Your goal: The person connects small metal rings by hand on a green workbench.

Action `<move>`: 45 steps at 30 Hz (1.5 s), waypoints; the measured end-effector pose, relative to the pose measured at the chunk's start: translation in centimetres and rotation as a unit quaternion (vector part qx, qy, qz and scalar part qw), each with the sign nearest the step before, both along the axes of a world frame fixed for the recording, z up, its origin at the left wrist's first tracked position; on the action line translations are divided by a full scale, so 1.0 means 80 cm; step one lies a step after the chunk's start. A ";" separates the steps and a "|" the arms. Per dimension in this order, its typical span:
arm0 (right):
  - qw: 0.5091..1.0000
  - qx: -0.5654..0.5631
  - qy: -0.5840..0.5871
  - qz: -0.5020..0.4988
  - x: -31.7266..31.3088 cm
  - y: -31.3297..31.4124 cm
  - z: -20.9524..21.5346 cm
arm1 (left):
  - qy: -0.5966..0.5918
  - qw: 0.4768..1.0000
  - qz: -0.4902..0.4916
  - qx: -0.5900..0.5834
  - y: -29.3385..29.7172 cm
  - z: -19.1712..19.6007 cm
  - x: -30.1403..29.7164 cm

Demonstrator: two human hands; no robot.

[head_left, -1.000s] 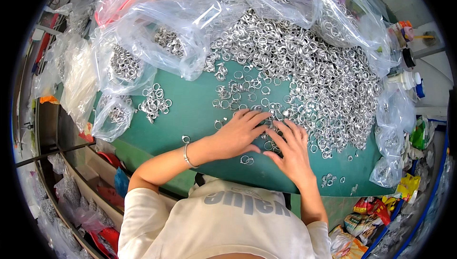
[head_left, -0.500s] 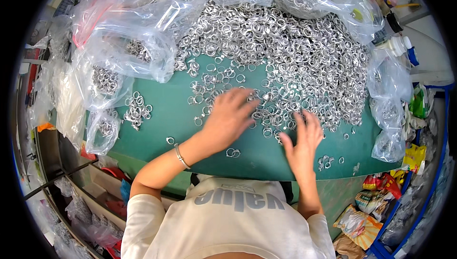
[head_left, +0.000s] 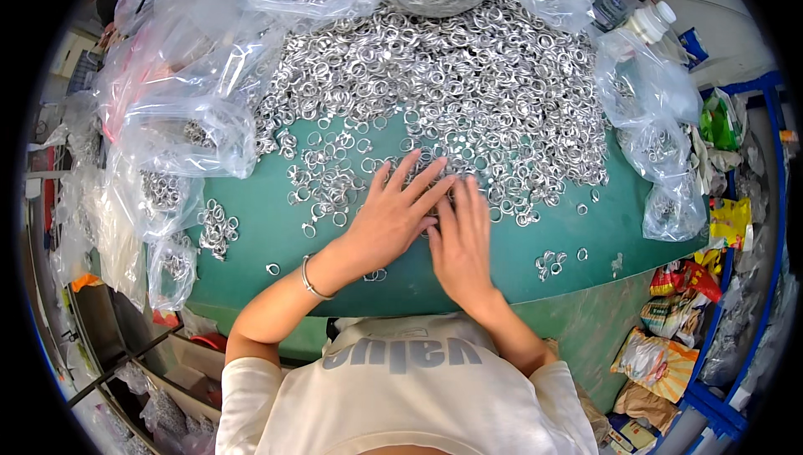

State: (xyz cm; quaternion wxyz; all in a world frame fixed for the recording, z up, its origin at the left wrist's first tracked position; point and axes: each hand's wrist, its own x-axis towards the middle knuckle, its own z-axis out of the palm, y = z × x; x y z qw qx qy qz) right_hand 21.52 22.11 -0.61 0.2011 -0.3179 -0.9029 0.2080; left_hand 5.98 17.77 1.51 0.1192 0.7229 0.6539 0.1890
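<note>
A large heap of silver-coloured metal rings covers the far half of a green tabletop. At the heap's near edge my left hand lies with its fingers spread over loose rings. Close beside it is my right hand, fingers stretched forward and slightly blurred, its fingertips among the rings. The two hands meet or overlap near the thumbs. Neither grips anything that I can see; rings under the palms are hidden. To the left of my left hand lies a looser scatter of rings.
Clear plastic bags of rings line the left side, with more bags at the right. A small ring cluster lies left, another right, and a single ring near the front. A white bottle stands far right.
My right hand has moved left, from the heap's right side to beside my left hand. The whole view has shifted a little; my left hand stays over the rings with fingers spread.
</note>
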 end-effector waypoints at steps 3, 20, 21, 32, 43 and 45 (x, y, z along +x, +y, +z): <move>0.991 -0.064 0.070 0.097 0.001 -0.006 -0.002 | 0.047 0.998 0.003 -0.033 -0.003 -0.011 -0.011; 0.995 -0.029 -0.093 -0.001 0.046 0.016 0.008 | 0.082 0.997 0.001 -0.006 0.016 -0.021 0.022; 0.994 -0.036 -0.095 0.039 0.045 0.010 0.010 | 0.092 0.995 0.028 -0.015 0.012 -0.017 0.018; 0.989 0.032 0.078 -0.118 0.032 0.102 0.015 | 0.007 0.992 0.094 0.079 0.023 -0.003 0.010; 0.977 0.111 -0.025 -0.178 0.040 0.129 0.012 | 0.021 0.998 -0.043 0.048 0.108 -0.033 0.013; 0.979 0.080 -0.017 -0.184 0.053 0.117 0.015 | 0.001 0.998 -0.045 0.050 0.107 -0.037 0.013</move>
